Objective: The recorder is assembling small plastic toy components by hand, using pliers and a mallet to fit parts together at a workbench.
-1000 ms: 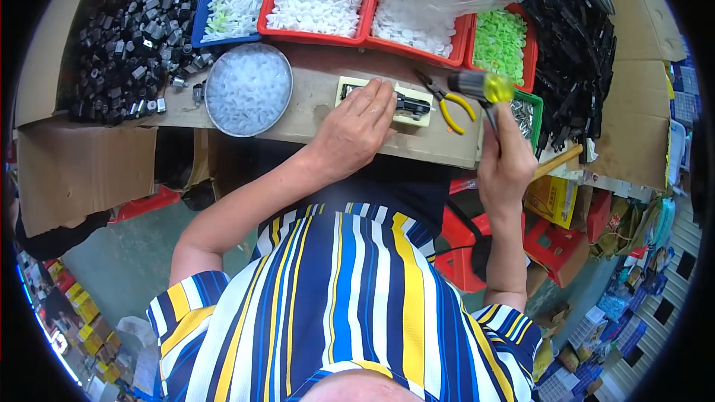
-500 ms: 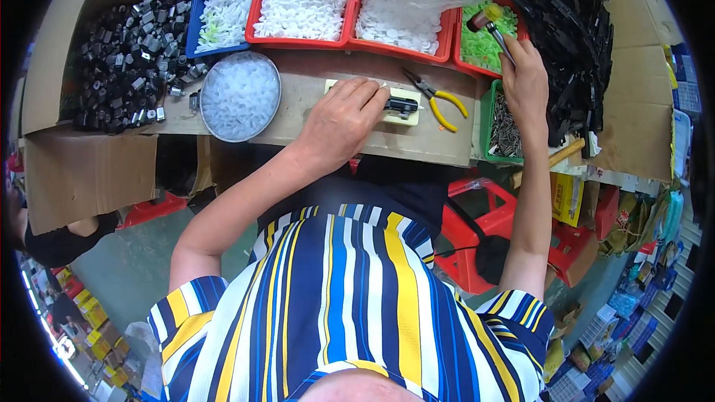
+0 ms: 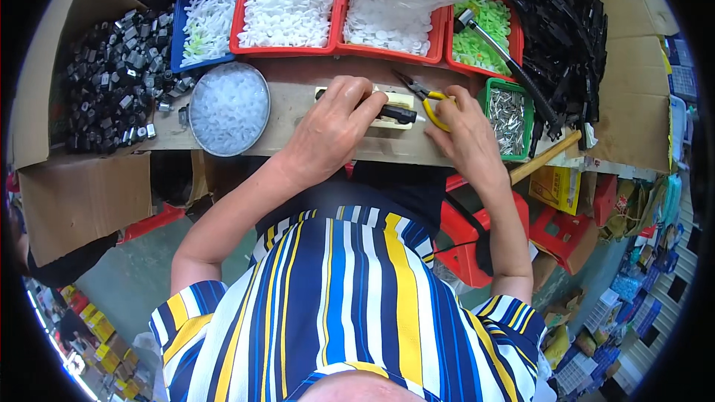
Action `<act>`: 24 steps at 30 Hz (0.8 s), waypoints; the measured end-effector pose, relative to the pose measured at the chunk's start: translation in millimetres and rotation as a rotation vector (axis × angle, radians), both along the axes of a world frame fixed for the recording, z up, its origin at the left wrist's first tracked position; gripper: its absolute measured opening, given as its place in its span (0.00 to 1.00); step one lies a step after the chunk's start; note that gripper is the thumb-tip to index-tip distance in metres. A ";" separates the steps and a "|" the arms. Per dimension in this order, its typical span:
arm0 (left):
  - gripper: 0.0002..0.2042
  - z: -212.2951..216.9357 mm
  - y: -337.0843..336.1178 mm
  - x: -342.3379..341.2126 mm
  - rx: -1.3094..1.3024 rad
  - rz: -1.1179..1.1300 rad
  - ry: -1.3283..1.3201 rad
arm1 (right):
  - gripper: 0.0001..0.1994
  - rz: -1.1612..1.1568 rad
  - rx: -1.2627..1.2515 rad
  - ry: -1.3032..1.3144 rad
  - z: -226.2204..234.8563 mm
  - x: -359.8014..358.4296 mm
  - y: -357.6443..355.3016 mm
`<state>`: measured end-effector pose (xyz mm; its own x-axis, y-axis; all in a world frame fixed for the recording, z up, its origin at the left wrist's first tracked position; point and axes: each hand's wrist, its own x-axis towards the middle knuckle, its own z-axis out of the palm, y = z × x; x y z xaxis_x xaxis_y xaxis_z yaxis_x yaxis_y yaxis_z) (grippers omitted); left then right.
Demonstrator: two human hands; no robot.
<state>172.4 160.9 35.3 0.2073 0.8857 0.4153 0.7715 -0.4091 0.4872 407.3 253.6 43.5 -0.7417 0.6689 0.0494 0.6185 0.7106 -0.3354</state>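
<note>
My left hand is closed over a slim black plastic part, which lies on a cream block on the bench. A thin pale tip sticks out of the part's right end. To its right, my right hand closes around the yellow handles of a pair of pliers. The pliers' dark jaws point to the far left, and the ends of the handles are hidden under my fingers. A hammer with a black grip lies across the green-parts bin, head at the far left.
Red bins of white and green plastic pieces line the back, beside a blue tray. A round dish of translucent pieces and black parts lie left. A green bin of metal pins, a wooden stick and black strips lie right.
My right hand has let go of the hammer, now lying at the right over the bin, and has come down and left onto the pliers. My left hand stays at the block.
</note>
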 end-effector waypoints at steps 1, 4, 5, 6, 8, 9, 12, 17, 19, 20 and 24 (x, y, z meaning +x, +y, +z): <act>0.18 -0.3 -0.6 -0.1 0.021 -0.006 -0.029 | 0.14 0.000 0.001 -0.005 -3.5 -1.6 -1.3; 0.16 -1.1 -2.9 1.8 0.076 0.001 -0.054 | 0.14 -0.061 0.035 -0.044 -5.8 -8.5 -2.5; 0.16 -1.1 -3.1 1.0 0.077 0.009 -0.056 | 0.13 -0.086 0.049 -0.083 -4.1 -11.2 -2.4; 0.16 -1.0 -3.1 -0.1 0.098 -0.005 -0.056 | 0.11 -0.111 0.063 -0.122 -2.2 -14.0 -2.5; 0.15 -0.6 -4.1 -1.2 0.121 -0.009 -0.057 | 0.10 -0.120 0.099 -0.183 1.1 -21.5 -3.3; 0.17 0.5 -4.8 -1.7 0.105 -0.009 -0.057 | 0.10 -0.139 0.132 -0.242 2.2 -23.8 -3.6; 0.19 3.7 -5.4 -1.8 0.090 -0.003 -0.078 | 0.05 -0.124 0.186 -0.121 -11.4 -13.5 -2.4; 0.19 10.9 -8.1 -2.2 -0.061 0.020 -0.215 | 0.09 -0.114 -0.045 0.298 4.3 -2.0 -21.3; 0.18 15.5 -7.8 -0.7 -0.195 0.015 -0.287 | 0.10 -0.112 -0.078 0.348 9.2 -3.9 -32.4; 0.18 17.2 -6.8 0.6 -0.197 0.009 -0.285 | 0.12 -0.111 -0.110 0.397 9.8 -4.3 -35.7; 0.17 18.8 -4.4 4.6 -0.264 -0.040 -0.309 | 0.13 -0.037 -0.029 0.369 5.9 -8.6 -35.6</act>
